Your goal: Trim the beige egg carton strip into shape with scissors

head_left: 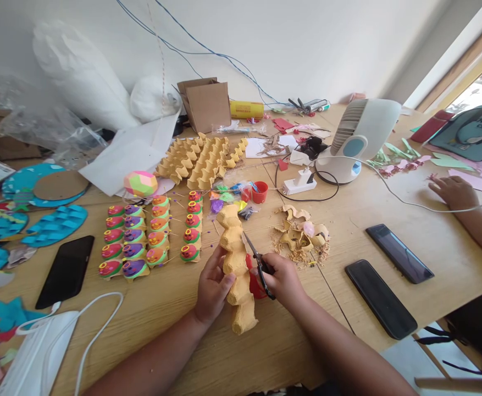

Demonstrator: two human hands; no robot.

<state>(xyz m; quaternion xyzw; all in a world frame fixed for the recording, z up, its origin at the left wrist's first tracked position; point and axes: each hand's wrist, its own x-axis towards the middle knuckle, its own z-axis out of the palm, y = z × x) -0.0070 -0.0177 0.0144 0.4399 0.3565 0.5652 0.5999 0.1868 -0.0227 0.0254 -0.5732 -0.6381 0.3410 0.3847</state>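
My left hand [214, 289] grips a strip of yellow egg carton [237, 258] from its left side, thumb across the front. The strip is a single row of several cups, held upright above the table. In my right hand [284, 278] is a pair of dark-handled scissors [258, 256], fingers closed around the handles. The blades point up and left, alongside the strip's right edge; whether they touch it I cannot tell. Behind the strip and scissors a red object [255, 286] is partly hidden. Carton scraps [296, 236] and crumbs lie to the right.
Painted carton rows [133, 236] stand to the left, with more egg carton [195, 159] behind. A red cup [259, 192], power strip [299, 182] and fan [358, 137] are farther back. Two phones [381, 297] lie right, near another person's hand [450, 190].
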